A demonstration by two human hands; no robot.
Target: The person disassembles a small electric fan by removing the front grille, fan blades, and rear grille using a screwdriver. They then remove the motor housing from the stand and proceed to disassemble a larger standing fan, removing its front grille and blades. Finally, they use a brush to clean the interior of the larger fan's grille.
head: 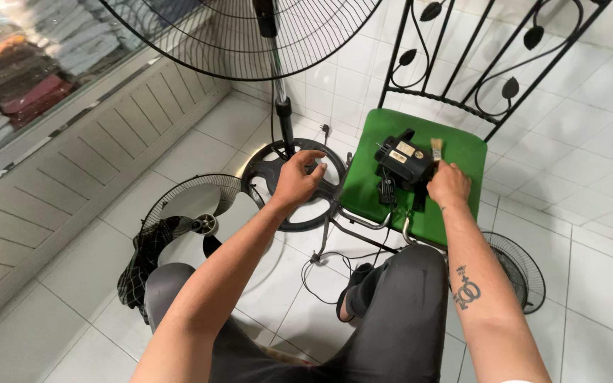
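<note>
Green chair seat point(455, 152) is doing duty as the worktop here, and the black fan motor point(402, 164) sits on it roughly in the middle, touching the seat and lying on its side as far as I can tell. Its long axis looks like it runs from near-left to far-right across the seat, with the cord end hanging off the near edge toward the floor, though which end is the shaft end I honestly can't make out. My right hand point(448, 186) is right up against the motor's right side with its fingers closed on a small brush point(436, 148), bristles pointing away from me. My left hand point(297, 179) is hovering out over the round black fan base point(294, 186) on the tiled floor, fingers loosely spread and holding nothing. Progress-wise I'd judge the teardown is mostly done: the motor is off its stand, 1 grille with a blade hub point(196, 213) lies on the floor to the left beside a dark checked cloth point(143, 266), and another grille point(523, 269) sits to the right by my knee. What's left looks like the brushing itself, then everything going back together. A second big fan point(243, 32) stands behind on its pole.
</note>
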